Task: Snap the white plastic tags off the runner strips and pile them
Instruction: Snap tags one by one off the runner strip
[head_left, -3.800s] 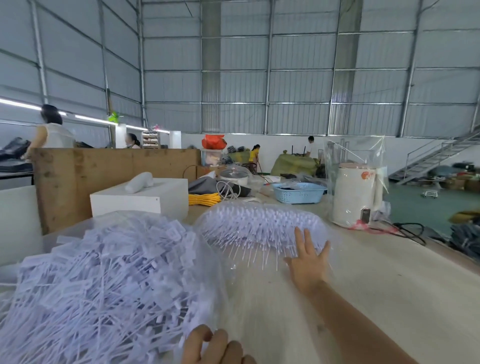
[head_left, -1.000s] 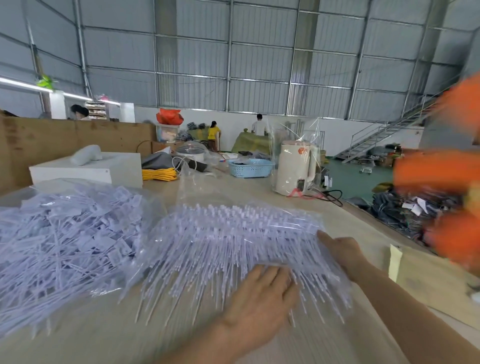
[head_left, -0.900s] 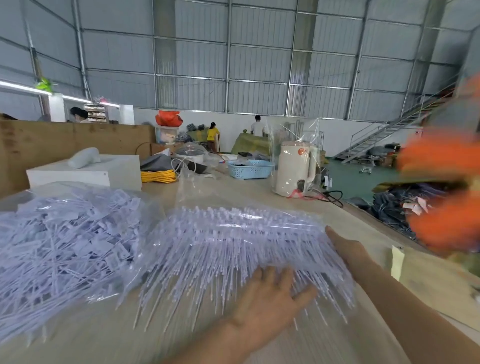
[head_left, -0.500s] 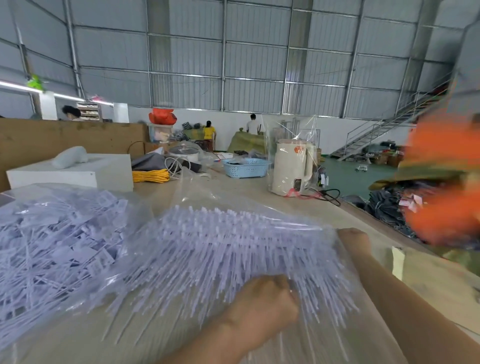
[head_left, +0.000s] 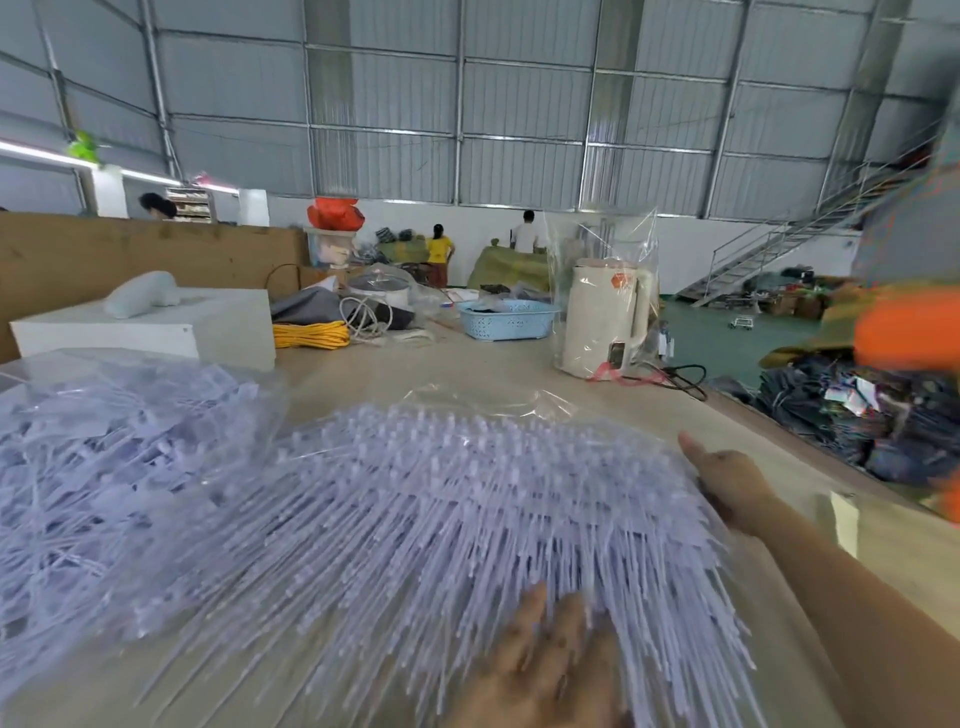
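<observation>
A clear plastic bag of white tag strips lies on the wooden table in front of me, with the thin tails fanned toward me. My left hand rests flat on the near tails, fingers spread; it is blurred. My right hand holds the bag's right edge, thumb up, with its fingers hidden beneath the bundle. A second clear bag of tangled white tags sits to the left, touching the first.
Behind the bags stand a white box, a yellow cable coil, a blue basket and a bagged cream kettle with a black cord. A blurred orange shape is at the right edge.
Both hands have drawn the far bag of strips across the table toward me. My left hand went from curled on the tails to flat with fingers spread.
</observation>
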